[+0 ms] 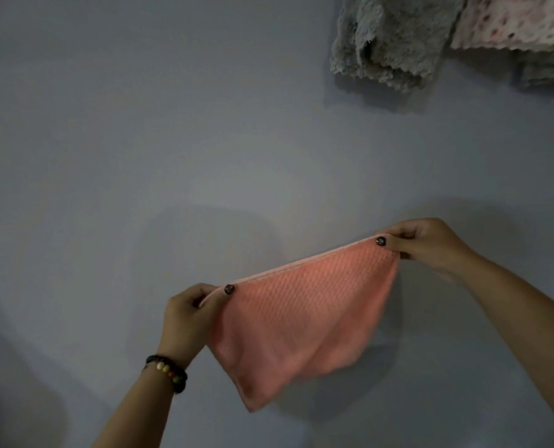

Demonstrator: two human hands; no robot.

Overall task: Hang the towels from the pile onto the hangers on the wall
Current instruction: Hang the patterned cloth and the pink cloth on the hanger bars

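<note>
Pink towel (301,318) between 2 hands

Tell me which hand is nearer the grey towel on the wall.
Right. The right hand is below the grey towel, slightly to its right; the left hand is lower and well off to the left.

A plain grey-blue wall (140,124) fills the frame under dim, even light. Soft shadows (the largest rounded patch lies low and centre on the wall) darken its lower half, and its bottom-left corner falls into deeper shade.
</note>
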